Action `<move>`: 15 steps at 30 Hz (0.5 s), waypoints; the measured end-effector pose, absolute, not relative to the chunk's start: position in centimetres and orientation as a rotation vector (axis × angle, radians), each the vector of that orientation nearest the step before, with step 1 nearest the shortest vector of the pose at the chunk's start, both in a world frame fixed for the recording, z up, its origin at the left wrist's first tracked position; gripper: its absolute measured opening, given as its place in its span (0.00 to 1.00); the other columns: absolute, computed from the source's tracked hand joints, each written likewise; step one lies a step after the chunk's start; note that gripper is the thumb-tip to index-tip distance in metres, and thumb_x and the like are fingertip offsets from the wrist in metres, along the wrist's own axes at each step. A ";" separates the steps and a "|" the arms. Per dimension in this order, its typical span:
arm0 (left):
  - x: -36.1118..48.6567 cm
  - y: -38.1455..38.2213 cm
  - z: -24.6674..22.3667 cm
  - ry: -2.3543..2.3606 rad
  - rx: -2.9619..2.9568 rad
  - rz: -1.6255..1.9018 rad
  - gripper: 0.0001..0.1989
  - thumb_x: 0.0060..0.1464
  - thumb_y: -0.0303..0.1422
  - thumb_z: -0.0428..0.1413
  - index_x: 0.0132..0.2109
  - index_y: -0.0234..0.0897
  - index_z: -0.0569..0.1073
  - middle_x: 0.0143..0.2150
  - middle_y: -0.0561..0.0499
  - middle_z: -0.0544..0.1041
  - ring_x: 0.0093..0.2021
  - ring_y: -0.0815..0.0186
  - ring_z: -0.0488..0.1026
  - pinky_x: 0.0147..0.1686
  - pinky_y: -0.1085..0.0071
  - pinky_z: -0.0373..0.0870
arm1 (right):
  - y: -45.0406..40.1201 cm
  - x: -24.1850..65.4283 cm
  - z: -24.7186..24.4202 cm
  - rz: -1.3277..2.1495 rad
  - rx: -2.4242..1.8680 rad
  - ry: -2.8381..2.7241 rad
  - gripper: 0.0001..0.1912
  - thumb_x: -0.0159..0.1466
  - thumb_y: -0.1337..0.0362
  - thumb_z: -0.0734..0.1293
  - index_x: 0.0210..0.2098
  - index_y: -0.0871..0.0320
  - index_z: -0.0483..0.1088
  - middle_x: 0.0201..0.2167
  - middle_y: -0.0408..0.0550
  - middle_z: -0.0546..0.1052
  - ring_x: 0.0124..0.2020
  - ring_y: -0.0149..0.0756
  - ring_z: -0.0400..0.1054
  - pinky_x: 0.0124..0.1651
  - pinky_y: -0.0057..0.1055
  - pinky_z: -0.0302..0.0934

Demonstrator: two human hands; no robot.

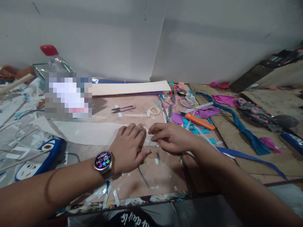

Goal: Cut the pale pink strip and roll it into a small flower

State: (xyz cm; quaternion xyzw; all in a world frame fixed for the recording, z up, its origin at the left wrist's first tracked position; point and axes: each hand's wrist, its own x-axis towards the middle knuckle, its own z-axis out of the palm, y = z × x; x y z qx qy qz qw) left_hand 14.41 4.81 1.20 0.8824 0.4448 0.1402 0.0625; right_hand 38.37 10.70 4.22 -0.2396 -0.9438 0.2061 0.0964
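Note:
A long strip of white paper (87,134) lies across the table, curling up at its left end. My left hand (130,146), a watch (103,162) on its wrist, rests palm down on the strip with fingers stretched out. At the strip's right end is my right hand (171,137). Its thumb and fingers are pinched close together at the paper's edge; what is between them, if anything, is too small to make out. Beyond the hands lie thread snips (123,109) and a roll of tape (154,110).
An orange utility knife (199,121) lies among blue and purple scraps on the right, near cardboard (227,126). On the left stand a power strip (40,159) and a red-capped bottle (53,60). Paper strips (132,88) lie by the wall.

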 end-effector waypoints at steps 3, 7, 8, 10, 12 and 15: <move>14.4 4.8 1.2 1.336 2.678 0.420 0.33 0.65 0.52 0.48 0.68 0.35 0.62 0.72 0.40 0.62 0.68 0.43 0.57 0.61 0.44 0.57 | 10.7 38.4 4.5 0.583 -0.751 -2.829 0.20 0.60 0.75 0.62 0.44 0.56 0.82 0.52 0.52 0.78 0.49 0.41 0.76 0.54 0.36 0.69; 14.4 4.8 1.2 1.335 2.676 0.419 0.33 0.65 0.51 0.48 0.68 0.35 0.62 0.72 0.40 0.62 0.69 0.43 0.57 0.61 0.44 0.57 | 10.5 38.5 5.0 0.562 -0.792 -2.829 0.19 0.60 0.75 0.63 0.43 0.54 0.82 0.48 0.50 0.80 0.46 0.41 0.77 0.52 0.35 0.70; 14.4 4.8 1.2 1.335 2.675 0.418 0.33 0.65 0.51 0.48 0.69 0.35 0.61 0.72 0.40 0.62 0.69 0.43 0.57 0.61 0.44 0.57 | 10.5 38.5 5.1 0.559 -0.799 -2.823 0.19 0.60 0.75 0.63 0.42 0.54 0.82 0.48 0.50 0.81 0.46 0.40 0.78 0.51 0.35 0.70; 14.4 4.8 1.2 1.334 2.674 0.416 0.33 0.65 0.51 0.48 0.69 0.35 0.61 0.72 0.40 0.62 0.69 0.43 0.57 0.61 0.44 0.57 | 10.4 38.4 5.3 0.547 -0.810 -2.819 0.19 0.60 0.74 0.63 0.42 0.54 0.82 0.47 0.49 0.81 0.45 0.41 0.78 0.51 0.34 0.70; 14.4 4.8 1.2 1.334 2.672 0.418 0.33 0.65 0.52 0.48 0.69 0.35 0.62 0.72 0.40 0.62 0.69 0.43 0.57 0.61 0.44 0.57 | 10.3 38.4 5.3 0.528 -0.819 -2.838 0.18 0.60 0.75 0.63 0.41 0.55 0.82 0.50 0.49 0.81 0.47 0.42 0.78 0.52 0.35 0.70; 14.4 4.8 1.1 1.341 2.670 0.420 0.34 0.65 0.52 0.49 0.69 0.35 0.61 0.73 0.40 0.60 0.69 0.43 0.57 0.62 0.45 0.56 | 10.1 38.3 5.4 0.498 -0.836 -2.886 0.17 0.60 0.74 0.62 0.40 0.56 0.81 0.54 0.50 0.80 0.51 0.43 0.77 0.55 0.36 0.70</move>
